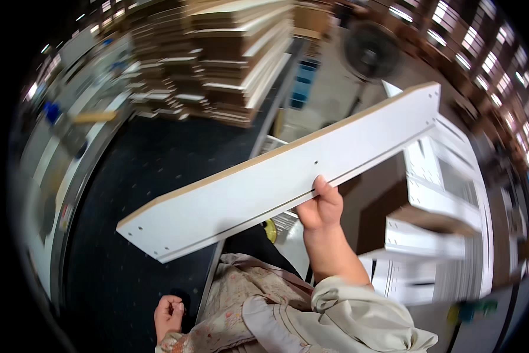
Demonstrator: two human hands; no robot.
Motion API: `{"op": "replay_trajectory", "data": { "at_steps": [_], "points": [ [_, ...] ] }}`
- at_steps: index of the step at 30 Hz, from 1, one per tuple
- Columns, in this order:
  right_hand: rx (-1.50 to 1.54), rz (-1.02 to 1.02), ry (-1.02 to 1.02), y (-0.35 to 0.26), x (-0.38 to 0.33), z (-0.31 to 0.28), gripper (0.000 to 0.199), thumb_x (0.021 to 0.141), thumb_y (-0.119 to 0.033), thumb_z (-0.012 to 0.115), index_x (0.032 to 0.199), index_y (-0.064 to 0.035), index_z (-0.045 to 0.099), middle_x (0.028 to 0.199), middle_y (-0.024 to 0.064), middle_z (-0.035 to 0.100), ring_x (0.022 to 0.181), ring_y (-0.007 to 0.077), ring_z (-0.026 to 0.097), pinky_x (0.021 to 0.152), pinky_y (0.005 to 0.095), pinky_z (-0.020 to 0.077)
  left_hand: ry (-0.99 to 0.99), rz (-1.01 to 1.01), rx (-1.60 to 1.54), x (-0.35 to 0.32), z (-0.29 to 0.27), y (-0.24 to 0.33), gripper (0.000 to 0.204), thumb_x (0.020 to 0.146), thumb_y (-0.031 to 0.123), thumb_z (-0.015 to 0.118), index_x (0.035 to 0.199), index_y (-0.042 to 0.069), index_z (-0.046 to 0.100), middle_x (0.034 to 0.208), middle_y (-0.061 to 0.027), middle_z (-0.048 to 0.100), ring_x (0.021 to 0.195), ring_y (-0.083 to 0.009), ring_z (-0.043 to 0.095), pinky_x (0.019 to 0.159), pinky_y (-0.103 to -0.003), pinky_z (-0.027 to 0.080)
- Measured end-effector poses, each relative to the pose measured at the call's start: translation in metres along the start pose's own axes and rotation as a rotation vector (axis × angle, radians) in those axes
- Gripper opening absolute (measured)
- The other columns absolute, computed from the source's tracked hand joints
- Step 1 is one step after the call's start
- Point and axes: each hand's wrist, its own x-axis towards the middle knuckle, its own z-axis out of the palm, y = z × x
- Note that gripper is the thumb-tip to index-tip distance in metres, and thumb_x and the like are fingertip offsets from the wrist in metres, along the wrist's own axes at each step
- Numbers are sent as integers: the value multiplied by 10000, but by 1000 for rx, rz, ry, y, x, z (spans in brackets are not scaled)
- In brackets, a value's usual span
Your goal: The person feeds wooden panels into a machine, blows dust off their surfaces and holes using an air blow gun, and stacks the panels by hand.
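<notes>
A long white board [294, 167] with a bare brown upper edge, small drilled holes and a groove along its lower side is held up in front of me. My right hand [322, 206] grips its lower edge near the middle, with the thumb on the white face and the other fingers hidden behind. The board slants, its right end higher and farther away. My left hand [169, 316] is low at the near edge of the black-topped table [141, 159], its fingers curled in with nothing visible in them. It is apart from the board.
Tall stacks of boards [229, 65] stand at the table's far end. To the right are piled white drilled panels [429, 235] and brown panel surfaces. A floor fan [370, 52] stands beyond, near a blue object [303, 83] on the floor. A blue-capped bottle [67, 129] is at left.
</notes>
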Motion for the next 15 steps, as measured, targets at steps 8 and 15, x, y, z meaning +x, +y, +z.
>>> {"op": "replay_trajectory", "data": {
  "at_steps": [8,15],
  "points": [
    [-184,-524,613,-175,-116,-37,418,830,-100,579,1203,64,488,1170,208,576,1091,362,552,982,501,423,-259,498,283,91,69,29,167,810,-22,580,972,-10,543,897,-73,528,791,-143,522,730,-253,433],
    [-181,-796,1003,-267,-237,-112,413,827,-83,568,1193,78,465,1162,209,570,1023,364,581,926,457,474,-321,921,857,129,101,46,461,713,67,649,1148,9,510,1269,-179,467,1252,-360,386,1039,-460,272]
  ]
}}
